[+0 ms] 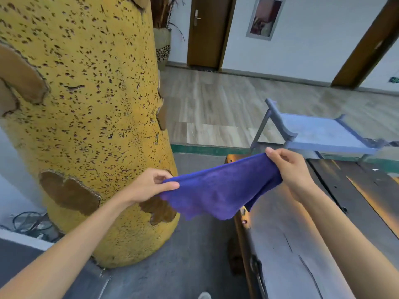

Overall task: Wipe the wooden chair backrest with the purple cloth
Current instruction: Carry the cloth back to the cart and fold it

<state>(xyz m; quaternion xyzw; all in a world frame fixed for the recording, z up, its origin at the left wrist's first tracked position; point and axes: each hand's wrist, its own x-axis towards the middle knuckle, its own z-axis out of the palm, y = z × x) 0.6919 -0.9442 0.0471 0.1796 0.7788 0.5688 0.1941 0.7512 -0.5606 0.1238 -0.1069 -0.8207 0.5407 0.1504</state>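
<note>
In the head view, a purple cloth (218, 190) is held stretched in the air between two bare hands, its lower edge hanging loose. One corner is pinched between thumb and fingers of the left hand (151, 185); the opposite upper edge is gripped in the closed fingers of the right hand (291, 169), which is raised slightly higher. Just behind the left hand, a thick yellow pillar (86, 104) with dark pits and brown patches is seen rising from a grey floor (194, 255). Below and to the right of the cloth, a dark wooden surface (291, 244) with an orange-brown edge is seen; whether it belongs to the chair cannot be told. Beyond the right hand, a pale blue bench (319, 132) is set on a wood-pattern floor (216, 100). A brown door (207, 31) and a framed picture (264, 18) are visible on the far white wall.
</note>
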